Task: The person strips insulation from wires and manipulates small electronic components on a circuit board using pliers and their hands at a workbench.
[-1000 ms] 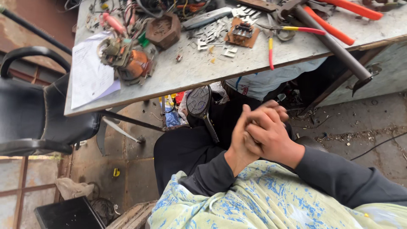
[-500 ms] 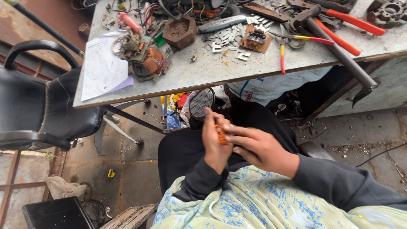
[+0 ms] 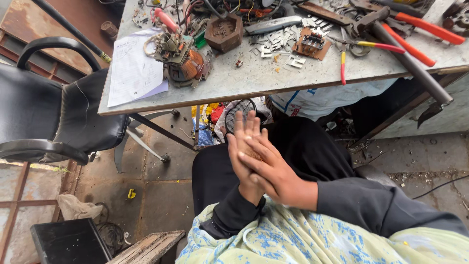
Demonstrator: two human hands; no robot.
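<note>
Hands pressed palm to palm over the lap: left hand (image 3: pixel 243 146) upright with fingers straight, right hand (image 3: pixel 273 173) laid flat across it from the right. A thin sliver of something coppery (image 3: pixel 253 155) shows between the palms; most of it is hidden, so its kind cannot be told.

Step, as judged: rolling or rubbing the small piece between the palms. A next move would call for parting the palms without dropping it.

Against half a second ago: then the fingers were curled around a small orange piece held upright; now both palms are flattened over it.

On the grey surface (image 3: pixel 254 80) ahead: motor winding with copper coil (image 3: pixel 183 61), loose paper sheet (image 3: pixel 134 68), red-handled pliers (image 3: pixel 364 46). Black chair (image 3: pixel 53 117) well apart, left.
</note>
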